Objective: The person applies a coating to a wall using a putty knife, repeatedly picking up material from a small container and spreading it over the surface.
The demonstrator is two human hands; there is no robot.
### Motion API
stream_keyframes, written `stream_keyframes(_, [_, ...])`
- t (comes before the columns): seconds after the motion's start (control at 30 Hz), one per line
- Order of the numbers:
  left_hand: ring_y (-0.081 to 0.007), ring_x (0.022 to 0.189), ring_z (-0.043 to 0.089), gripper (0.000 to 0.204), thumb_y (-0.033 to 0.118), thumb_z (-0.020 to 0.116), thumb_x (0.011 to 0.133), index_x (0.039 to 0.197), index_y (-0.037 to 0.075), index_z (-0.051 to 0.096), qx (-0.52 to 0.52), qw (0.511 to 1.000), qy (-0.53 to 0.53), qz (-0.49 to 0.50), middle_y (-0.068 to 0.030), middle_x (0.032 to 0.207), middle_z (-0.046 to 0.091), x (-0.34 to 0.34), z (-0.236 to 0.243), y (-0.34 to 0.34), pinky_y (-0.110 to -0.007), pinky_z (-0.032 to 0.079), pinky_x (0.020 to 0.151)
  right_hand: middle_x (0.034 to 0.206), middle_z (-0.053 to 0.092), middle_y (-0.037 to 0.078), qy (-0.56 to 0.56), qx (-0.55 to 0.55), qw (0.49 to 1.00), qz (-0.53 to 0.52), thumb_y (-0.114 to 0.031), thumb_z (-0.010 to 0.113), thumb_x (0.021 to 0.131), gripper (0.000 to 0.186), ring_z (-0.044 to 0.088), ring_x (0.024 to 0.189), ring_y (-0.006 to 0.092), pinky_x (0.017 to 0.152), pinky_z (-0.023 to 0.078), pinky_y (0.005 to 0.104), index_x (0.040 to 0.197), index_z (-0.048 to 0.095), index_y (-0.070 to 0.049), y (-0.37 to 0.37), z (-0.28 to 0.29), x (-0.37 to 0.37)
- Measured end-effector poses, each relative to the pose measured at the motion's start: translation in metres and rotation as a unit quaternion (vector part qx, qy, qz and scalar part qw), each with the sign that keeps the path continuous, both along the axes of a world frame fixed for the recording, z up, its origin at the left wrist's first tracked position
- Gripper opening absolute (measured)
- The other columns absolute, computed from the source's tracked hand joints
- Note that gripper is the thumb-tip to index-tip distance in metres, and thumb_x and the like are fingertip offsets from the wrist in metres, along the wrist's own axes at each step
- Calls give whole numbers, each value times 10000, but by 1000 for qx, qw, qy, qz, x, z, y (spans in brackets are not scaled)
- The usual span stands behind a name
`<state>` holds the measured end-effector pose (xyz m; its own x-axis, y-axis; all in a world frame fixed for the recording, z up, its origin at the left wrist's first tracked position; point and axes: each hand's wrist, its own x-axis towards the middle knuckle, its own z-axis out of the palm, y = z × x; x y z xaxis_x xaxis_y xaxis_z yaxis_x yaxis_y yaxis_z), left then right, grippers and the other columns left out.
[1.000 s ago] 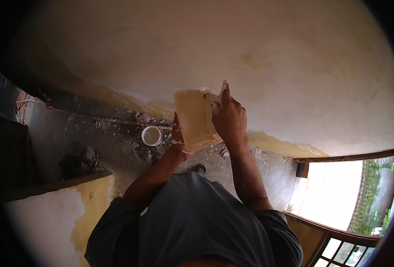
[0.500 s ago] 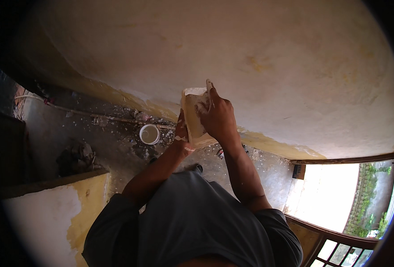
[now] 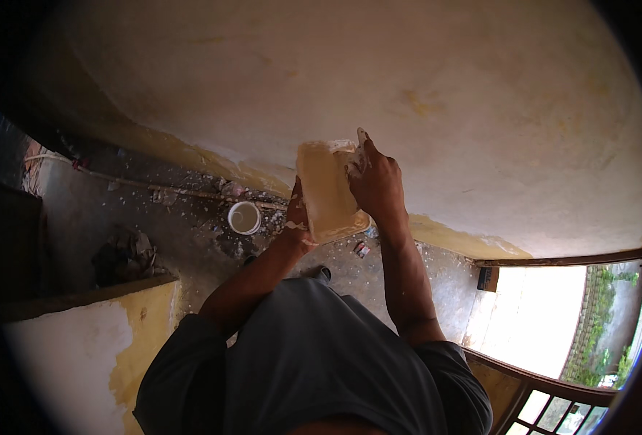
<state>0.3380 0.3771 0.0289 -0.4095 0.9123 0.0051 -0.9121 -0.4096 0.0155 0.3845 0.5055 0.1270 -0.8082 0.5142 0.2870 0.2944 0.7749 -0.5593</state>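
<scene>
My left hand grips the left side of a tan rectangular board, its fingers partly hidden behind it. Pale, wet-looking putty coats the far edge of the board and marks its rim. Along the board's right side, my right hand is closed round a putty-smeared scraper. Most of the scraper is covered by the hand; a pale end sticks up past the knuckles. White smears show on both hands.
A pale patchy wall rises ahead. On the debris-strewn floor stands a white bucket, with a long pole lying along the wall base. A low partition is at lower left, a crumpled dark heap behind it, a bright opening at right.
My right hand and the scraper have moved right across the board to its right side, uncovering more of its face. The board has tilted slightly; my left hand stays nearly still.
</scene>
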Motion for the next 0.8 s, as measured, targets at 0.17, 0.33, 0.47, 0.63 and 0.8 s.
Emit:
stream_keyframes(0.17, [-283,1282,510,594,556,348,997,1439,163,401,-6,1000,0,3,-104,1416,489,0,2,3,-493,433,1065,826,675,225,-6,-44,999,11,-85,687,748,607,676,801,396,721,531,415,1328,526,-4,-12,-5,-6])
stream_keyframes(0.33, [-280,1278,514,597,559,342,998,1441,163,398,-6,1000,-1,6,-103,1415,491,0,3,1,-494,437,1063,842,678,234,11,-68,997,43,-81,687,746,598,686,820,384,741,535,405,1318,535,2,-25,-5,-7])
stream_keyframes(0.47, [-278,1275,518,600,562,336,999,1442,163,396,-9,1000,1,13,-103,1415,492,0,3,1,-495,440,1061,871,679,241,37,-52,997,52,-72,686,738,613,684,839,388,747,537,406,1328,531,-8,-30,-7,-7])
stream_keyframes(0.63, [-275,1271,522,603,565,329,1000,1444,163,393,-8,1000,-2,13,-102,1414,493,1,4,-1,-496,443,1059,905,679,237,1,-49,999,16,-49,702,729,596,689,858,363,754,537,403,1304,551,-9,-16,3,0])
stream_keyframes(0.8, [-272,1267,527,606,569,323,1002,1446,162,390,-11,1000,6,16,-101,1413,494,3,5,-1,-497,447,1057,897,691,209,-19,-99,995,25,-50,730,712,628,705,839,304,768,537,358,1313,550,-12,-16,0,1])
